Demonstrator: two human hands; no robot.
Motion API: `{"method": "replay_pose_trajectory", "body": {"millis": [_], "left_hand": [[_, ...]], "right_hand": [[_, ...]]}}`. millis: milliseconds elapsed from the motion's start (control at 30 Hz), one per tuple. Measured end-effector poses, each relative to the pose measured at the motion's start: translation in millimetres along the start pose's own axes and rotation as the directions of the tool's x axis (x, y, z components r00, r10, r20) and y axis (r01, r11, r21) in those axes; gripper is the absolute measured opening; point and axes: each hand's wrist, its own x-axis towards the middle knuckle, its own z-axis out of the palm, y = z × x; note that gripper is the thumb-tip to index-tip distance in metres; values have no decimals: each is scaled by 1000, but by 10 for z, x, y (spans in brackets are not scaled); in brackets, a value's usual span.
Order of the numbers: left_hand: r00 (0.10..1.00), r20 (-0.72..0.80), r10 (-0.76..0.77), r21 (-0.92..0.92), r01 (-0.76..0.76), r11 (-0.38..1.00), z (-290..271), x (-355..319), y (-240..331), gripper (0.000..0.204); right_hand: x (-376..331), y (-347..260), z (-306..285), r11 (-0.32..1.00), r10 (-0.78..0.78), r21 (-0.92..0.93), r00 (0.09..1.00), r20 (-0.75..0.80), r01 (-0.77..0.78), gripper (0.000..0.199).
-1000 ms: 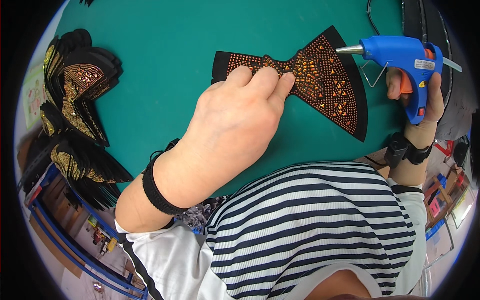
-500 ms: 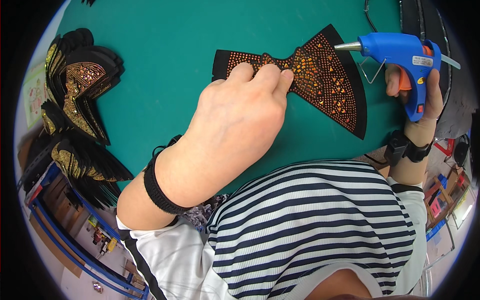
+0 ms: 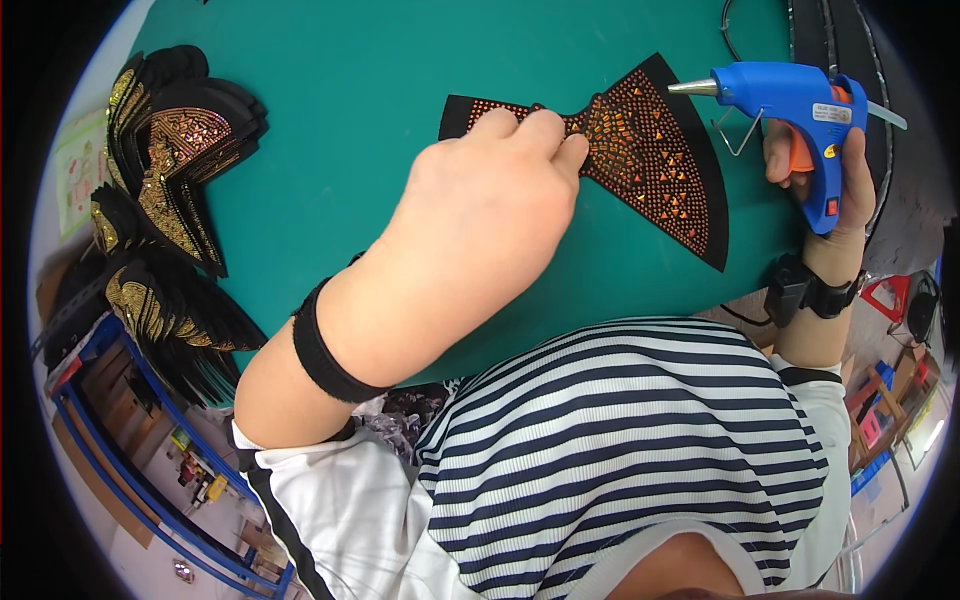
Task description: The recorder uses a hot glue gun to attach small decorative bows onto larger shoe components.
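A black bow-shaped piece point(image 3: 650, 160) covered with orange and copper stones lies on the green table. My left hand point(image 3: 500, 190) is over its left half and narrow middle, with the fingers curled down and closed on it. The fingertips are hidden under the knuckles. To the right, my right hand point(image 3: 855, 180) grips a blue hot glue gun point(image 3: 780, 90) by its handle, the fingers around the orange trigger. Its metal nozzle points left, just off the piece's upper right edge, and a wire stand hangs below the barrel.
Stacked black pieces with gold and copper decoration point(image 3: 190, 140) lie at the table's left edge, with more point(image 3: 160, 310) below them. A dark cable point(image 3: 728, 30) runs behind the glue gun. Black strips point(image 3: 845, 40) lie at the far right. The green table top point(image 3: 350, 60) spans the middle.
The view has shifted slightly. My left hand's fingers have shifted a little on the bow-shaped piece and remain closed. My right hand keeps its grip on the glue gun.
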Motion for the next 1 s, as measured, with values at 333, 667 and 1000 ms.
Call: {"method": "replay_pose_trajectory", "body": {"millis": [333, 667, 1000], "left_hand": [[973, -185, -139, -235, 93, 968, -68, -221, -248, 26], [972, -166, -168, -247, 124, 961, 38, -275, -181, 35], [995, -91, -49, -123, 38, 992, 102, -132, -99, 43]], "right_hand": [[-10, 7, -36, 999, -13, 31, 1000, 14, 13, 62], [-31, 42, -49, 1000, 4, 4, 1000, -21, -4, 67], [-14, 32, -50, 1000, 23, 10, 1000, -12, -23, 68]]}}
